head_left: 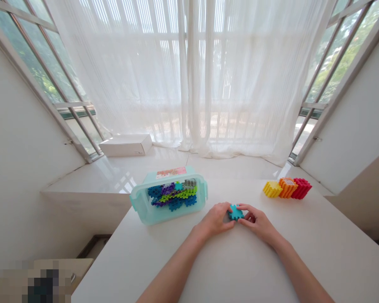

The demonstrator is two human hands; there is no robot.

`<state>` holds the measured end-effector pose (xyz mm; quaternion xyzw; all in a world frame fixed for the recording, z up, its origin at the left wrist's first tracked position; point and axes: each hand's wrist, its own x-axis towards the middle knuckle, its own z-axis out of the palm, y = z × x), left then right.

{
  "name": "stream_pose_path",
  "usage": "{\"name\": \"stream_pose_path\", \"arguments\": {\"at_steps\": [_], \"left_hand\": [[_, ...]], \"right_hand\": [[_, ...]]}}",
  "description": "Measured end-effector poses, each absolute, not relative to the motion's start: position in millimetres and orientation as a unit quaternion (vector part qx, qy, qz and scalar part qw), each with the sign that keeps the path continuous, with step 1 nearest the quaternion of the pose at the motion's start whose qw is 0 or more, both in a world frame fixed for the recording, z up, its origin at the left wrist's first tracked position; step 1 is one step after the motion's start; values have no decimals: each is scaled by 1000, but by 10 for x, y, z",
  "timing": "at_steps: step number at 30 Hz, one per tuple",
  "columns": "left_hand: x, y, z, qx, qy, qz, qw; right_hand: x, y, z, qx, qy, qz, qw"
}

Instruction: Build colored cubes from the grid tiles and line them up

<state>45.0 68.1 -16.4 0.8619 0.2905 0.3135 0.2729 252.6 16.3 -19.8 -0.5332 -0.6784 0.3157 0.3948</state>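
Observation:
Between my two hands is a turquoise interlocking block piece (236, 213) with notched edges, low over the white table or resting on it. My left hand (217, 219) grips its left side, fingers curled at the far edge and thumb toward the near side. At its right side my right hand (255, 219) pinches the piece with bent fingers. A darker layer shows below the turquoise face; I cannot tell whether it is a second piece. Left of my hands stands a pale mint plastic bin (164, 216), tilted toward me, holding blue, purple, green and grey notched pieces (173, 195).
On the right of the white table (233, 269) stand yellow (272, 189), orange (287, 188) and red (301, 188) blocks of notched pieces in a row. A white box (126, 145) lies on the sill by the sheer curtain (240, 84). The table's left edge runs beneath the bin.

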Motion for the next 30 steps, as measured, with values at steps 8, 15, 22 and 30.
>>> {"name": "stream_pose_path", "arguments": {"at_steps": [8,15,22,30], "left_hand": [[379,681,-156,873,284,285,275],[365,634,-153,872,268,290,290],[377,643,-135,868,257,294,307],[364,617,-87,881,252,294,271]], "right_hand": [[2550,134,-215,-547,-696,310,348],[2540,115,-224,-513,-708,312,371],[2550,112,-186,-508,-715,314,362],[2562,99,-183,-505,-719,320,354]]}}
